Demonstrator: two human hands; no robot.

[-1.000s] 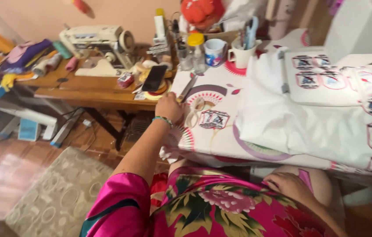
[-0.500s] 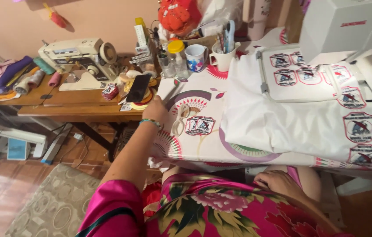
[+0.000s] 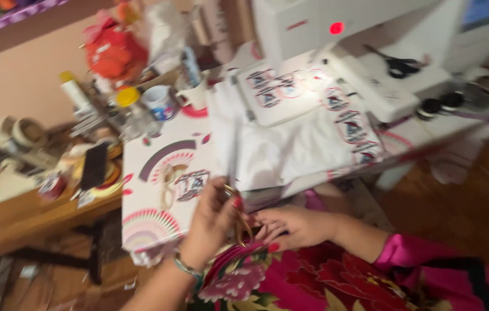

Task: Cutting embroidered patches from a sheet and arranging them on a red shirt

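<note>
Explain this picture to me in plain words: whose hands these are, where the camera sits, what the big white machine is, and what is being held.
The camera sits on a person's head and looks down, so both hands are theirs. The left hand holds small gold-coloured scissors; the right hand meets it just above the lap. The big white machine looks like an embroidery machine, with white fabric carrying stitched patches beneath it. On the patterned table lie one loose patch and mugs. The picture is blurred, so finer details are unclear.

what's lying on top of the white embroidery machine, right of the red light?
A pair of black-handled scissors lies on the white embroidery machine bed, with two dark round bobbins near its front edge. White fabric with stitched badges covers the area beneath the machine's head, so the needle plate is hidden.
</note>
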